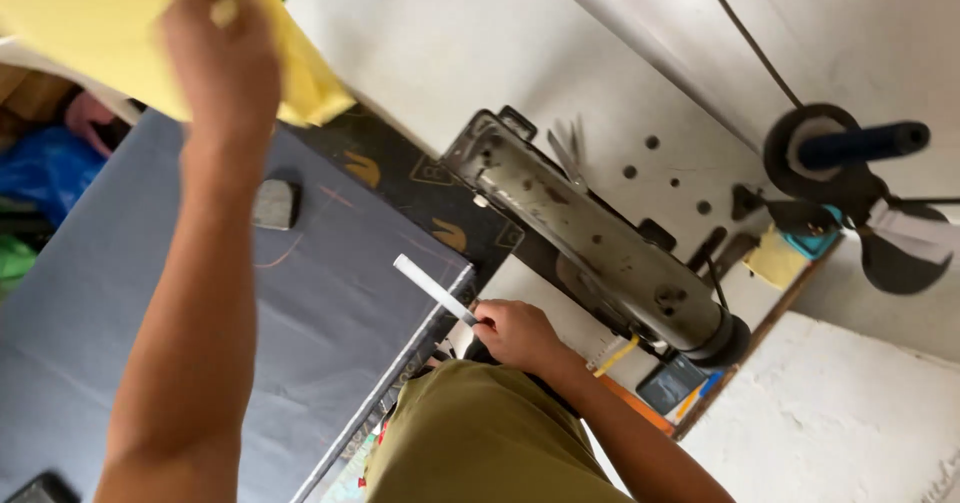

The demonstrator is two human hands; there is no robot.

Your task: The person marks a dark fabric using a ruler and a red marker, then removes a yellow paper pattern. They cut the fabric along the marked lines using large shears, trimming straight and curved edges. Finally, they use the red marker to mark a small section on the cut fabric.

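Right hand (515, 331) fingers pinched on near end of white strip (432, 288), long axis slanting up-left over grey cloth (150, 303). Left hand (222, 58) raised high, closed around yellow fabric (90, 33), well apart. Sewing machine (590, 238) just right of strip.

At the lower left edge of the frame you have the corner of a dark phone-like screen (38, 488), black and unlit. Lower right of centre, below the sewing machine (590, 233), lies a small dark rectangular screen (672, 383), tilted, also unlit.
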